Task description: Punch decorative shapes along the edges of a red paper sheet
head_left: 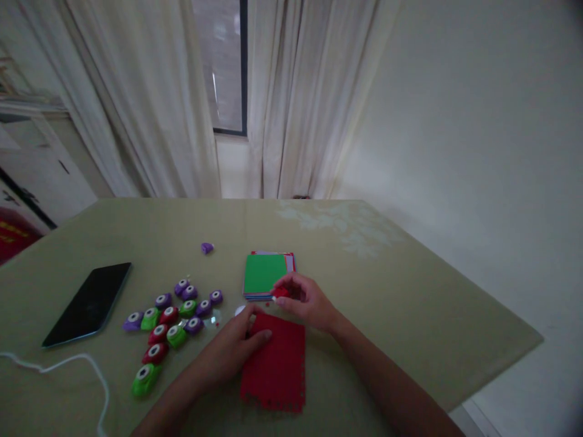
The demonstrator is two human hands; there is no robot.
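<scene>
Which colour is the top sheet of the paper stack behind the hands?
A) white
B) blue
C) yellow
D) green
D: the top sheet of the paper stack is green; it lies just beyond the right hand, which holds a small red punch over the red sheet.

The scene is dim and underexposed, with muted colours and a soft, slightly grainy look. The only daylight comes through the window (223, 67) between the pale curtains (150, 103), weak and diffuse. The table (410, 291) carries faint, soft-edged shadows. Wide-angle distortion bends the edges, and the right-hand corners darken into vignetting.
</scene>
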